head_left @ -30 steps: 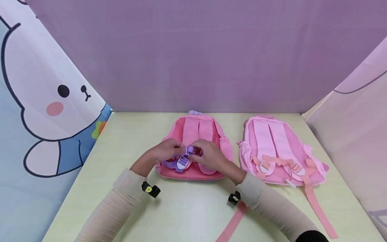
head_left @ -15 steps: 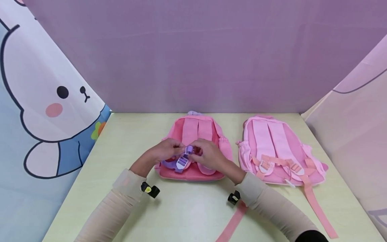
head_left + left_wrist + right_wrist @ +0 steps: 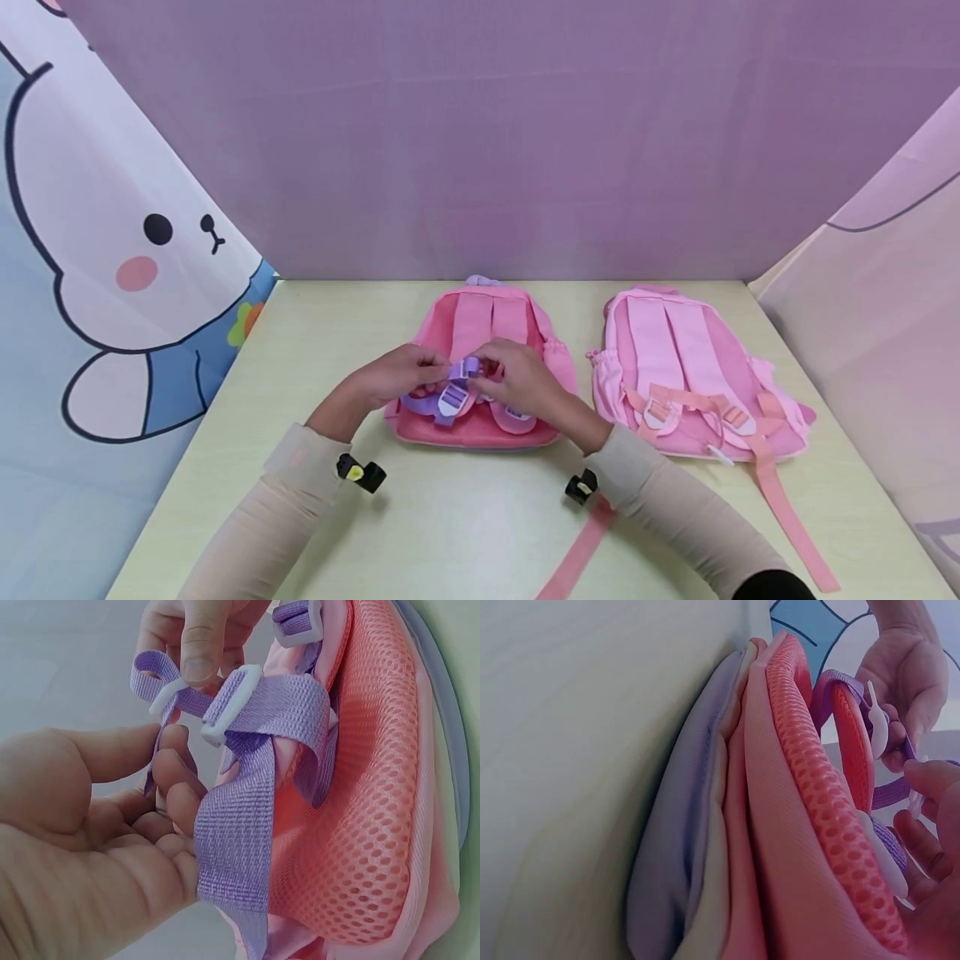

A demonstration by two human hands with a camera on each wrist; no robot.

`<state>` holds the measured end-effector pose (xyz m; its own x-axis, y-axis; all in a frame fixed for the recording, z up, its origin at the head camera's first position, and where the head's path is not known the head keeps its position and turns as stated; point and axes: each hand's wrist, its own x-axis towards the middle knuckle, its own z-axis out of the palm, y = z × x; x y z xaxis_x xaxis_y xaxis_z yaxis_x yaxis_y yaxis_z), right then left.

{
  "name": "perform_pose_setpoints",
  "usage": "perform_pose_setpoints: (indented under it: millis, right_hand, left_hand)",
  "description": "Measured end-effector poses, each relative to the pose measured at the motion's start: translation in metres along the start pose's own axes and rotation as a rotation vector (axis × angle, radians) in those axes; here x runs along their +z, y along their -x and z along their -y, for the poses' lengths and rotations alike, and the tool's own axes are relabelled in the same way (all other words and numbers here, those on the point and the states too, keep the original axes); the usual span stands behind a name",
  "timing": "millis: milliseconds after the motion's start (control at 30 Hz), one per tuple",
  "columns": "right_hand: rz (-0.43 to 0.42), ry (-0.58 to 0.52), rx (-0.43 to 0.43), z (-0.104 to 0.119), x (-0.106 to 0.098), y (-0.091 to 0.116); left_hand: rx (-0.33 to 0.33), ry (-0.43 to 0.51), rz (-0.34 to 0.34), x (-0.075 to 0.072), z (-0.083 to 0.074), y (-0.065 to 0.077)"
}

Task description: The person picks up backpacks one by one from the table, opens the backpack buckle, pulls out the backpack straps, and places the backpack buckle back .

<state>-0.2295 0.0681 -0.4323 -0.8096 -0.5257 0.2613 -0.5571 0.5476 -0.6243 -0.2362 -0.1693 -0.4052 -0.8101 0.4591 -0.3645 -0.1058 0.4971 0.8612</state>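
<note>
A pink backpack (image 3: 480,433) lies straps-up on the table, its coral mesh back (image 3: 375,787) facing up. My left hand (image 3: 405,372) pinches the narrow tail of a purple webbing strap (image 3: 236,825) between thumb and fingers. From the other side, my right hand (image 3: 521,379) pinches the same strap beside a small white slide buckle (image 3: 169,696), where the webbing makes a loop. Another white buckle (image 3: 231,705) is threaded on the purple webbing below. In the right wrist view, both hands (image 3: 904,682) meet at the strap above the shoulder pad.
A second, lighter pink backpack (image 3: 678,350) lies to the right with peach straps and white buckles. One long peach strap end (image 3: 791,517) trails to the front. Another pink strap (image 3: 577,550) lies under my right forearm. A purple cloth wall (image 3: 510,142) stands behind the table.
My left hand has shifted slightly left, away from the right hand, and more of the purple strap shows between them. My right hand has barely moved. The backpacks stay put.
</note>
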Motion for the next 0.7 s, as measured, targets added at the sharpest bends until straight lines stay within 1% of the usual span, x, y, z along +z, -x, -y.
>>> perform_pose_setpoints:
  millis: [133, 267, 700]
  right_hand:
    - [-0.007, -0.008, -0.010, -0.0009, 0.0008, 0.0000]
    - [-0.014, -0.010, -0.022, -0.0017, 0.0012, 0.0004]
    - [0.001, -0.013, -0.008, -0.0022, 0.0013, 0.0014]
  left_hand:
    - [0.005, -0.005, -0.017, 0.0001, 0.0010, -0.0008]
    - [-0.004, -0.005, -0.030, 0.0013, -0.0008, -0.0001]
    - [-0.028, -0.030, -0.037, 0.0038, -0.0041, -0.0044]
